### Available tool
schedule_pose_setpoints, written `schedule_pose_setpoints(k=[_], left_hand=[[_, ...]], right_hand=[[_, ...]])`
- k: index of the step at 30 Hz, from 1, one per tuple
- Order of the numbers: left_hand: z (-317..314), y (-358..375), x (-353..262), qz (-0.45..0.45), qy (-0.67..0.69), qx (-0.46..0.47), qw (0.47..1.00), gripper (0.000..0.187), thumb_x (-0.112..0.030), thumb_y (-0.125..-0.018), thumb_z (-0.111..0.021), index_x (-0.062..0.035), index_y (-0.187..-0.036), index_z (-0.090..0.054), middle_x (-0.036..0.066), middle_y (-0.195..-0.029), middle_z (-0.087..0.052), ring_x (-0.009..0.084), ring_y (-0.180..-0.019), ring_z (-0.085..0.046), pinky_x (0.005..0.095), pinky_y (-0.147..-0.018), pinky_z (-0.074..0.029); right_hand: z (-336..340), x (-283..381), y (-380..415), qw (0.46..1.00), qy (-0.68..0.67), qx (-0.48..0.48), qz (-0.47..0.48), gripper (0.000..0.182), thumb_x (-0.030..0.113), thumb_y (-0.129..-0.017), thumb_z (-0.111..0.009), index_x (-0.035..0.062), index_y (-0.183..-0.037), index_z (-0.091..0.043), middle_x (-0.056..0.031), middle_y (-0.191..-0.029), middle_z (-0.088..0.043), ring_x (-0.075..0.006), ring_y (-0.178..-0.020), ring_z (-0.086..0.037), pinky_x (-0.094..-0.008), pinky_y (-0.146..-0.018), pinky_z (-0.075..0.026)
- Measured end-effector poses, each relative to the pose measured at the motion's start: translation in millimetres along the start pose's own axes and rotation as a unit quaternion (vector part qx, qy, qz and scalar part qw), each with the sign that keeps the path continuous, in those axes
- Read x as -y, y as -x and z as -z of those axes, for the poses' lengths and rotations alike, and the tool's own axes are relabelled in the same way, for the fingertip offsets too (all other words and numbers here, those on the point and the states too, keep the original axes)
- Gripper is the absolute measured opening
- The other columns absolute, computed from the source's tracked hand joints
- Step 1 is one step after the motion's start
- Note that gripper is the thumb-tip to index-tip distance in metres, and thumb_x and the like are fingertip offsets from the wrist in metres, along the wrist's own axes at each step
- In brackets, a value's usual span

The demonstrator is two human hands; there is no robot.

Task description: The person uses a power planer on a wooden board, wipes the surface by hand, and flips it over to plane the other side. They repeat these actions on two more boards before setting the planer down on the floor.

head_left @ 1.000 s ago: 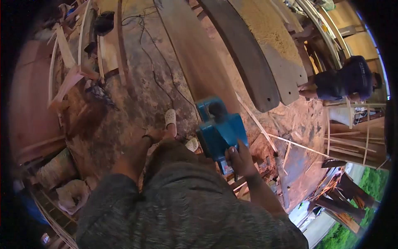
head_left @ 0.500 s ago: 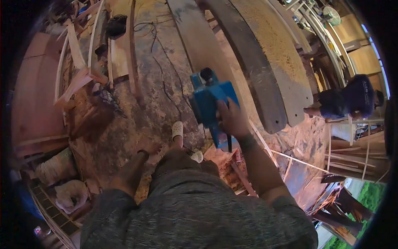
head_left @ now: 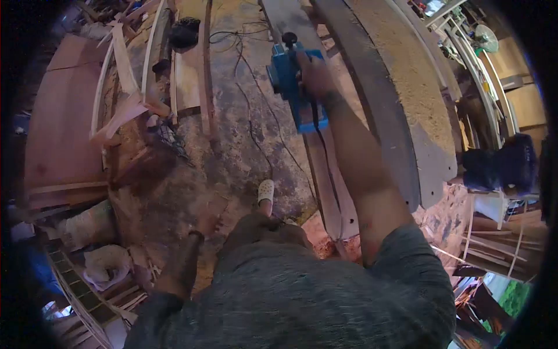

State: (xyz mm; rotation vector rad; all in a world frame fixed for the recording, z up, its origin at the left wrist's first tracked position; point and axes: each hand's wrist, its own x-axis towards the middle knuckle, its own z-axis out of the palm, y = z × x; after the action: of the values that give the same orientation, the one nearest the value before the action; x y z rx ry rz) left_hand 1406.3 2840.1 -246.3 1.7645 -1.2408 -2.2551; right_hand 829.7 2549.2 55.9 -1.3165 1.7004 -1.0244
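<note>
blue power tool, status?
Right hand gripping blue power tool on plank; left hand off to the side, nothing visible in it; dark cord runs over plank's near end.

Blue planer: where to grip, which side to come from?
Likely best: the blue planer's top grip, mostly hidden under the right hand, from the wearer's side and above. It points lengthwise along the plank, black knob far end, cord trailing nearward.

No text is legible; the faint lettering [head_left: 528, 156] on a dark shirt [head_left: 516, 166] is too blurred.
</note>
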Motion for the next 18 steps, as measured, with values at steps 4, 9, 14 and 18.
schedule_pose_setpoints(k=[4,9,14,18], left_hand=[[3,35,-58,0.097,0.052,-0.007,0.994,0.034,-0.035,-0.108,-0.053,-0.0066,-0.122,-0.065,0.009,-0.113,-0.073,0.0197,-0.088,-0.066,0.0373,-0.072,-0.054],[55,-16,-8,0.08,0.258,0.167,0.948,0.032,-0.029,-0.105,-0.056,-0.0086,-0.129,-0.065,0.008,-0.115,-0.071,0.0205,-0.092,-0.066,0.0373,-0.077,-0.055],[52,-78,-11,-0.015,-0.027,0.05,0.998,0.036,-0.024,-0.099,-0.061,-0.0112,-0.133,-0.065,0.009,-0.119,-0.072,0.0235,-0.096,-0.069,0.0385,-0.084,-0.056],[-9,-87,-41,-0.062,-0.265,0.006,0.962,0.038,-0.027,-0.1,-0.061,-0.0118,-0.134,-0.066,0.01,-0.117,-0.073,0.0237,-0.095,-0.069,0.039,-0.083,-0.056]], right_hand=[[-7,-4,-103,0.945,0.253,-0.063,0.196,0.045,0.045,-0.106,-0.053,0.0042,-0.125,-0.06,-0.0132,-0.083,-0.068,-0.023,-0.068,-0.069,-0.0381,-0.06,-0.056],[-7,-13,-117,0.986,0.114,-0.011,0.119,0.042,0.037,-0.102,-0.06,0.0027,-0.127,-0.058,-0.0177,-0.089,-0.07,-0.031,-0.073,-0.071,-0.0458,-0.07,-0.058],[21,-36,48,0.977,0.161,-0.002,0.139,0.04,0.023,-0.096,-0.06,0.0023,-0.13,-0.056,-0.0245,-0.109,-0.065,-0.0448,-0.094,-0.067,-0.0512,-0.08,-0.055],[54,-72,272,0.933,0.278,-0.031,0.224,0.041,0.019,-0.097,-0.065,0.0,-0.132,-0.055,-0.0287,-0.115,-0.062,-0.0478,-0.094,-0.065,-0.0537,-0.078,-0.055]])
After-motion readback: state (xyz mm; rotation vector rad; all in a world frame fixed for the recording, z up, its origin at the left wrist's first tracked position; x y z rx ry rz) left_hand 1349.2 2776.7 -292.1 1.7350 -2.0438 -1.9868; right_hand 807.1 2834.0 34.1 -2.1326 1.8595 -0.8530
